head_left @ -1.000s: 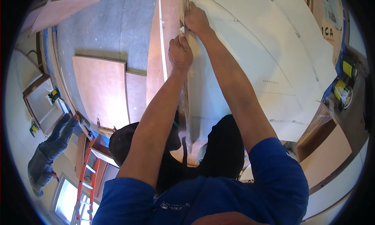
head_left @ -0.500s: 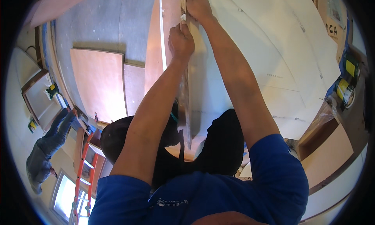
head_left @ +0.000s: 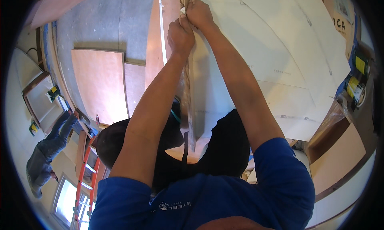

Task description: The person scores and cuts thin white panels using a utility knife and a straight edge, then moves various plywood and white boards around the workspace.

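At the far left another person in grey work clothes (head_left: pixel 46 150) stands near an orange ladder (head_left: pixel 86 178). To the right lie flat brown wooden boards (head_left: pixel 100 84). The left hand (head_left: pixel 181 35) is closed around the narrow edge strip of the large white panel (head_left: pixel 256 50), which stands in the upper middle. The right hand (head_left: pixel 199 13), touching the left one, pinches the same edge just above it with curled fingers.

Both hands meet at the far top centre — left hand (head_left: pixel 181 35) just left of and nearer than right hand (head_left: pixel 199 13), both on the left edge of the large pale drywall sheet (head_left: pixel 276 58). Flat tan plywood panel (head_left: pixel 100 84) lies left of it; orange metal ladder (head_left: pixel 84 178) near left, another person (head_left: pixel 46 152) further left.
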Action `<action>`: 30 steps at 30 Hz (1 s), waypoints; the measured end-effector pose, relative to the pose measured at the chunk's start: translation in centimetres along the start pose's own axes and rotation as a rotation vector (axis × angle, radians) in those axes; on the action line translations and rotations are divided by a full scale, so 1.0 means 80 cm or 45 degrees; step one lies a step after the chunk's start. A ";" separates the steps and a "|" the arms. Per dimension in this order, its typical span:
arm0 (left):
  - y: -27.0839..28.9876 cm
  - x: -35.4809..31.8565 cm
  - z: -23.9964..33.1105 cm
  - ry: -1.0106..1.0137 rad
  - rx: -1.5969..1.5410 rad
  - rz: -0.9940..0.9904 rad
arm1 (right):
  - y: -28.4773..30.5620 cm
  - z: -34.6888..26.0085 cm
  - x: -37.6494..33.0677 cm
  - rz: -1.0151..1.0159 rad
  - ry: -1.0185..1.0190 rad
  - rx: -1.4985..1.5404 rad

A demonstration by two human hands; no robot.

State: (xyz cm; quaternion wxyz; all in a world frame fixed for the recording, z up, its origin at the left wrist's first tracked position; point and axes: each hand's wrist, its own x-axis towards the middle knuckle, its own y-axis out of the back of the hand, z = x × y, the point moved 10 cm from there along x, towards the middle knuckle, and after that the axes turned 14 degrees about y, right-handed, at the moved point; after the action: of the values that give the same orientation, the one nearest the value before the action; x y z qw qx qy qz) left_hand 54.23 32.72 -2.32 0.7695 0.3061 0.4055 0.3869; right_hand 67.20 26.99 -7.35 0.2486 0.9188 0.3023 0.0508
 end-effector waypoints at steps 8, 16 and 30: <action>0.009 -0.006 0.006 -0.148 -0.112 0.152 | -0.003 0.002 -0.047 -0.020 0.090 0.069; 0.005 -0.006 0.003 -0.098 -0.148 0.057 | 0.001 -0.003 -0.088 0.012 0.190 0.111; 0.008 -0.015 0.007 -0.108 -0.097 0.083 | -0.008 -0.001 -0.187 -0.110 0.013 0.135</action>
State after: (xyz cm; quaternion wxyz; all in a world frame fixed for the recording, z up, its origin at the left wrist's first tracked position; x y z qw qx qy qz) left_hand 54.03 31.92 -1.08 0.7841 0.3058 0.3475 0.4135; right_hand 54.67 18.80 -6.74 0.2000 0.9165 0.3452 0.0287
